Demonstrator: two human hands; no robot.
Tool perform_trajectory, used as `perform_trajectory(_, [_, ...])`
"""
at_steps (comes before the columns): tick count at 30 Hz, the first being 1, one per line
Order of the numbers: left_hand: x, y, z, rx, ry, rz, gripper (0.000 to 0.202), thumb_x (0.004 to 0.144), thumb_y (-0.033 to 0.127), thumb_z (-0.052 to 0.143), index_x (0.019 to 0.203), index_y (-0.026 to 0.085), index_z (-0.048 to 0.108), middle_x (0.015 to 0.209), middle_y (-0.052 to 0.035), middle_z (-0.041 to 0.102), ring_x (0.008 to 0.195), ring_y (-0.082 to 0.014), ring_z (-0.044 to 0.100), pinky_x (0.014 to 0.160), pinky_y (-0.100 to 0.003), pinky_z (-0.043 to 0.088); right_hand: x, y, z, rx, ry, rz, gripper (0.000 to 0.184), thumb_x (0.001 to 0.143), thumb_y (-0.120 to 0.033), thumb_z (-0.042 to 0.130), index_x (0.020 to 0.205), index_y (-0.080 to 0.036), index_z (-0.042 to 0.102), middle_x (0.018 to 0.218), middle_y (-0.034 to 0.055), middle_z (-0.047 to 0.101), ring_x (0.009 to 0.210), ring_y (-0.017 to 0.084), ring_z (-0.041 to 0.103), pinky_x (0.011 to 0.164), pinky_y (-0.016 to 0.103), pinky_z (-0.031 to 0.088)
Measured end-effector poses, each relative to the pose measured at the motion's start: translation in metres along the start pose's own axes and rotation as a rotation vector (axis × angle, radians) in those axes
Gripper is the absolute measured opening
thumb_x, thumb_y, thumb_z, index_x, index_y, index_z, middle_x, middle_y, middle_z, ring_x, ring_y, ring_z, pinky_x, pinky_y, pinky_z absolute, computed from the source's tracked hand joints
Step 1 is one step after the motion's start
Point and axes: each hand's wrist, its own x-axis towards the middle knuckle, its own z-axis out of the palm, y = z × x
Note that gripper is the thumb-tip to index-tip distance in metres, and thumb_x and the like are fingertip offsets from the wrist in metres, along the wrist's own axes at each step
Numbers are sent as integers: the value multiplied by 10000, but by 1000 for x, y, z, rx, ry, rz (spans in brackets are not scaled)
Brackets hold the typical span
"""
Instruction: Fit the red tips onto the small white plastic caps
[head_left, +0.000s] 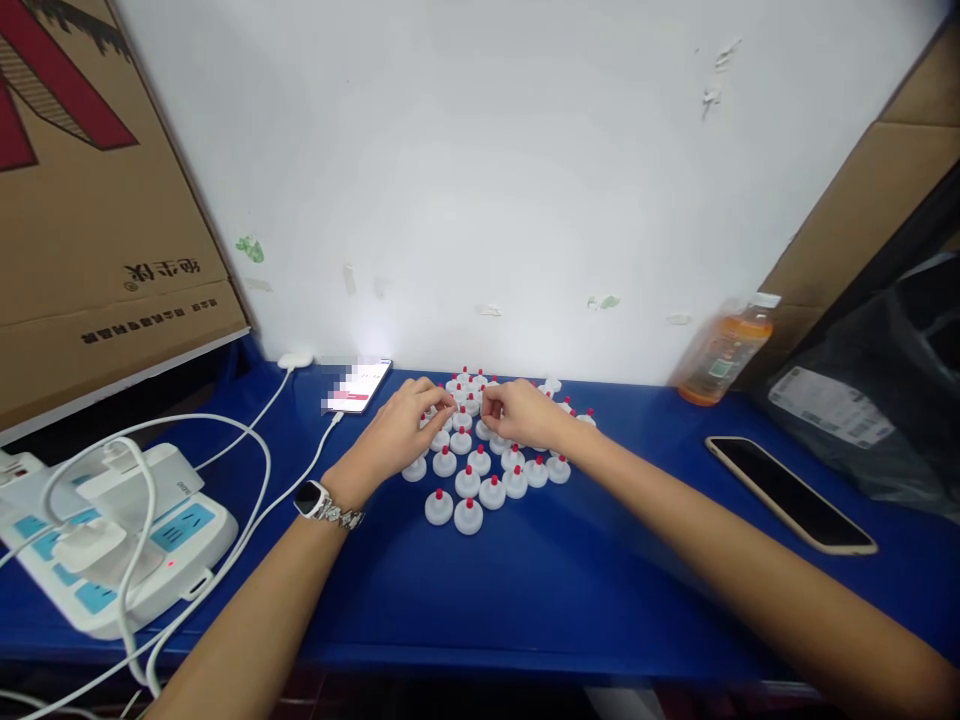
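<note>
Many white round nozzle caps with red tips (468,516) stand upright in a cluster on the blue table (570,590). Over the left part of the cluster, my left hand (405,425) has thumb and forefinger pressed together. Facing it, my right hand (521,412) is closed in a pinch above the middle of the cluster. Whatever is between the fingers of either hand is too small or hidden to make out. Some caps behind and under the hands are partly covered. A watch (311,499) sits on my left wrist.
At left, a white power strip (202,545) carries chargers and looping cables. A lit phone (360,385) lies plugged in near the wall. To the right are an orange drink bottle (724,355), a dark phone (791,495) and a black plastic bag (885,370). A cardboard box (97,230) stands left.
</note>
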Motion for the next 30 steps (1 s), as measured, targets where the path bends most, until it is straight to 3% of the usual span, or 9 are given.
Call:
perform_trajectory(4, [0, -1, 0, 7, -9, 5, 263, 986, 375, 460, 993, 238, 684, 978, -55, 607, 941, -224, 551, 853, -396, 472, 8, -8, -2, -147, -81, -10, 96, 705, -117, 640, 732, -201, 679, 706, 18, 683, 683, 176, 591, 669, 290, 358])
perform_trajectory(10, [-1, -4, 0, 14, -6, 22, 277, 987, 391, 460, 976, 238, 691, 937, -52, 604, 906, -222, 541, 832, -396, 466, 16, -17, 1, -260, -158, -146, 95, 785, -266, 703, 842, -219, 763, 856, 82, 694, 935, 259, 590, 847, 372, 318])
perform_trajectory(20, [-1, -1, 0, 7, -13, 14, 279, 990, 394, 456, 967, 240, 687, 955, -50, 604, 919, -224, 540, 825, -392, 460, 18, -8, 11, -178, -162, -184, 106, 844, -210, 651, 779, -183, 731, 883, 74, 672, 944, 229, 552, 860, 373, 291])
perform_trajectory(25, [1, 3, -2, -37, 20, 12, 290, 989, 416, 456, 974, 235, 682, 995, -52, 619, 949, -223, 556, 830, -382, 465, 8, 4, -16, 137, 112, -65, 157, 890, -302, 620, 844, -180, 707, 971, 73, 670, 975, 211, 578, 884, 366, 377])
perform_trajectory(30, [33, 25, 3, -52, 37, 82, 314, 994, 441, 438, 962, 237, 675, 981, -45, 645, 976, -225, 571, 873, -388, 458, -20, 33, -46, 624, 250, 59, 311, 868, -477, 632, 910, -168, 632, 844, 59, 714, 670, 156, 644, 652, 298, 478])
